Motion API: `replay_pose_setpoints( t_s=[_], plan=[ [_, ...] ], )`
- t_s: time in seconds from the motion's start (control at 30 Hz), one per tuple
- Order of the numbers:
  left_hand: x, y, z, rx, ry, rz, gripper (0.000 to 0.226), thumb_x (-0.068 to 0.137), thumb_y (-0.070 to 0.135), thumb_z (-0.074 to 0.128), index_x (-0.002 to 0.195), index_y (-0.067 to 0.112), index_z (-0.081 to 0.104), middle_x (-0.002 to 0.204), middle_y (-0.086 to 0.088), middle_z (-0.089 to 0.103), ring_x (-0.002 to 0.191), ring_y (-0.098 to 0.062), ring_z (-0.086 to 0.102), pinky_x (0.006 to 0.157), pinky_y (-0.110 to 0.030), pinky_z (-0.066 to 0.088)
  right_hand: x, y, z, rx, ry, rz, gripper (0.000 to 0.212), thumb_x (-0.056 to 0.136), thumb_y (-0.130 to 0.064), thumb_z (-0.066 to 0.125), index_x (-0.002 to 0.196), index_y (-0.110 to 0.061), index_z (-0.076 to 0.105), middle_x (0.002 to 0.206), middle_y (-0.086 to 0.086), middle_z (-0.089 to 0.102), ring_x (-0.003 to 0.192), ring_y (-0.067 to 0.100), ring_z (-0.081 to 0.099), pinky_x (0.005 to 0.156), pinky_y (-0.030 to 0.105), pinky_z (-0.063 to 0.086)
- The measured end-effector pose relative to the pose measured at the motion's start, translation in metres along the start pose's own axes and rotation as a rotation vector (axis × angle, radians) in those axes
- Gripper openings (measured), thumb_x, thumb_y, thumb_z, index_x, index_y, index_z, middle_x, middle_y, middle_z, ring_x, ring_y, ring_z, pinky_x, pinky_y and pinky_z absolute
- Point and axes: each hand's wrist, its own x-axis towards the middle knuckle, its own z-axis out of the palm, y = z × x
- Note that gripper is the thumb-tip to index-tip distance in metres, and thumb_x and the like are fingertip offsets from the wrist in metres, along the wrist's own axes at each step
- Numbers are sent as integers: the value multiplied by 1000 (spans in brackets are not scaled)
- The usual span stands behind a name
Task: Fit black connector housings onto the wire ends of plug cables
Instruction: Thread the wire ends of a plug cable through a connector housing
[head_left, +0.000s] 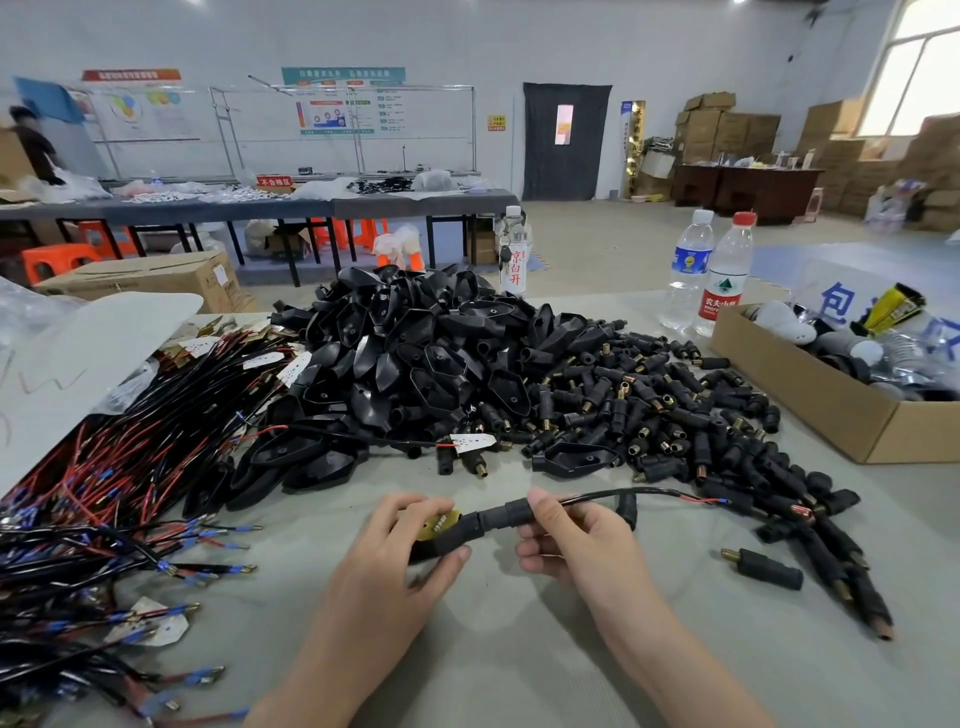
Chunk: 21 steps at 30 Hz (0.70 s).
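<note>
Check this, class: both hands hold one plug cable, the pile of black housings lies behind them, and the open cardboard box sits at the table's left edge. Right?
No: the head view shows the open cardboard box at the right edge of the table, not the left. The left hand and right hand do hold one plug cable, with the pile of black housings behind them.

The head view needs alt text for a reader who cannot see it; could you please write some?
Two hands hold one cable over a table: the left hand grips its plug end, the right hand pinches a black housing on it. Behind lie a pile of housings, loose cables at left and a box at right.
</note>
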Motion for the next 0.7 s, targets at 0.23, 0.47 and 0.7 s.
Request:
replay_pose_setpoints(
  t_s=[0.23,0.47,0.7],
  plan=[
    [0,-1,1,43,30,36,33,85,45,67,116,40,55,113,22,51,95,-2,60,72,-26,53,-1,0,-1,-11,-16,-16,33,85,-33,69,86,0,71,70,11,72,60,19,68,55,25,56],
    [0,-1,1,39,23,29,33,84,46,67,115,41,56,110,23,53,94,0,59,71,-27,53,1,-1,-6,-1,-61,-27,41,74,-37,75,101,-6,71,90,10,76,77,23,74,61,28,58],
    [2,-2,0,69,8,30,34,87,56,59,117,41,54,110,25,51,90,2,58,68,-16,48,3,-2,-13,23,-124,-19,13,82,-19,74,95,-19,78,88,6,75,85,25,74,65,29,59]
  ],
)
